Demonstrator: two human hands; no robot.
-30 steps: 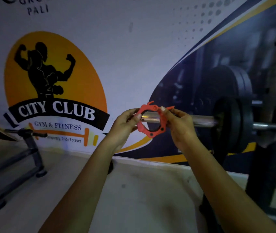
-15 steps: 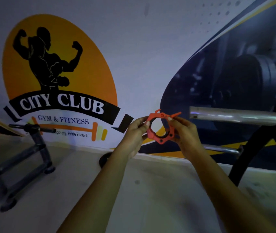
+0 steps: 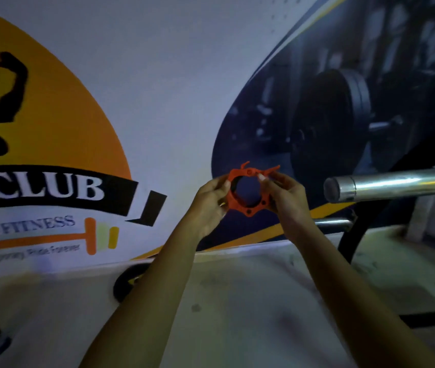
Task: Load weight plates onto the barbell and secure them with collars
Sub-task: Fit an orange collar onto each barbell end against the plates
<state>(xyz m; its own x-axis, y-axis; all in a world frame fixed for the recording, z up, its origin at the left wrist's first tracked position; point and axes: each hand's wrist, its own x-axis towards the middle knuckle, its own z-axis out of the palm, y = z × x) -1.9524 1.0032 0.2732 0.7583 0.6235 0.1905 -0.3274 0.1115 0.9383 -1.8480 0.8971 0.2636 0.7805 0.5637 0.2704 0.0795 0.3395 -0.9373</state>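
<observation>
Both hands hold a red plastic ring-shaped collar [image 3: 248,191] up. The left hand [image 3: 209,201] grips its left side, the right hand [image 3: 286,197] its right. The shiny silver barbell end [image 3: 370,185] is just right, not touching.

Orange collar [image 3: 248,191] between hands [image 3: 289,199], seemingly unclamped.

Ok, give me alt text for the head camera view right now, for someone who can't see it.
Both hands, left hand and right hand, hold an orange barbell collar up in the air, off the bar and left of the bare steel barbell sleeve. Behind them is a gym wall mural with an orange logo; a dark weight plate leans at the wall's base.
</observation>
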